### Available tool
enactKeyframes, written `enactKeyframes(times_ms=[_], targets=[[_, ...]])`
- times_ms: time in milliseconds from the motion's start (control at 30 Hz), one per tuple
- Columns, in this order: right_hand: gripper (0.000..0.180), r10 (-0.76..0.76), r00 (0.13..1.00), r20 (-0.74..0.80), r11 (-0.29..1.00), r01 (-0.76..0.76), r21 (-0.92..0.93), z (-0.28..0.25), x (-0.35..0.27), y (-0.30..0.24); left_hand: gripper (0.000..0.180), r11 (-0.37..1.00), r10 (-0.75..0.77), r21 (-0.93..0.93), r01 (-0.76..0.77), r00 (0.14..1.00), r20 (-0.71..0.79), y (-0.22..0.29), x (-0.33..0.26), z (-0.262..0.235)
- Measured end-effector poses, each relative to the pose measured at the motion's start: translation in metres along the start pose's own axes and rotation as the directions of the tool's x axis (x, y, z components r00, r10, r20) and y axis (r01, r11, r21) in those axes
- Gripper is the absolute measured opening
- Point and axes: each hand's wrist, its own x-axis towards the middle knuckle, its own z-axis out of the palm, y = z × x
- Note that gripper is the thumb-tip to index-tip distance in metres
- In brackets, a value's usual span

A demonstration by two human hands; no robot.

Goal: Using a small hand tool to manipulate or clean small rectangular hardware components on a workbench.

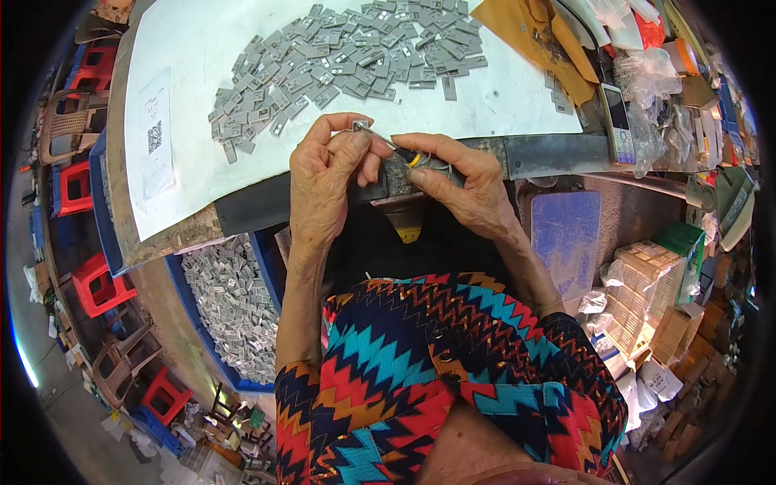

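My left hand (327, 174) pinches a small grey rectangular piece (360, 126) between thumb and fingers, just over the table's near edge. In my right hand (461, 171) is a slim hand tool (414, 158) with a black and yellow handle. Its thin metal shaft points left and its tip meets the piece or lies right beside it; the exact contact is too small to make out. Beyond both hands, a wide heap of similar grey pieces (347, 61) lies on a white sheet (194, 81) covering the table.
Dark strips (558, 155) line the table's near edge. A blue bin (212, 343) full of grey pieces stands below left. A mobile phone (617, 121), brown paper (525, 40) and plastic bags lie at the right. Red stools (101, 284) stand left; a yellowish crate (643, 291) sits lower right.
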Motion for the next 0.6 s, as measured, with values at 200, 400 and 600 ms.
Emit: enactKeyframes(times_ms=[200, 400, 600], targets=[[0.032, -0.088, 0.996, 0.004, 0.992, 0.088, -0.090, -0.0007, -0.0025, 0.0027, 0.026, 0.994, 0.017, 0.104, -0.015, 1.000, -0.018, 0.0028, -0.0033, 0.0017], [0.032, -0.112, 0.994, 0.017, 0.988, 0.113, -0.105, 0.0000, -0.0027, 0.0020, 0.024, 0.984, 0.030, 0.177, -0.026, 0.999, -0.024, 0.0041, -0.0060, -0.0021], [0.032, -0.087, 0.996, 0.030, 0.987, 0.090, -0.130, 0.0014, -0.0027, 0.0005, 0.020, 0.968, 0.044, 0.246, -0.036, 0.999, -0.026, 0.0067, -0.0082, -0.0032]])
